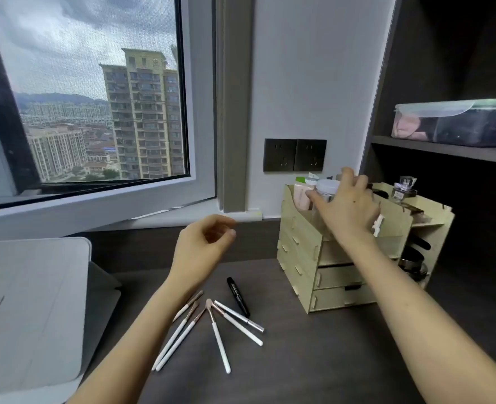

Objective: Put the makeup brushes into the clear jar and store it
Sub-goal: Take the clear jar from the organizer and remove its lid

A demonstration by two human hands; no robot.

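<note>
Ahead, a dark wood-grain bench (314,360) carries a pale green wooden drawer organiser (305,246). The right hand (347,208) wraps its fingers around a clear plastic jar with a white lid (325,189), standing in the organiser's top compartment. The left hand (203,243) hovers loosely curled, empty. White-handled makeup brushes (212,328) lie fanned on the bench. Lifting the jar straight up should clear its neighbours.

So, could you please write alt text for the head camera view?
A person's right hand grips a clear white-lidded jar atop a pale wooden desk organiser. The left hand hovers empty above white-handled makeup brushes on the dark desk.
</note>
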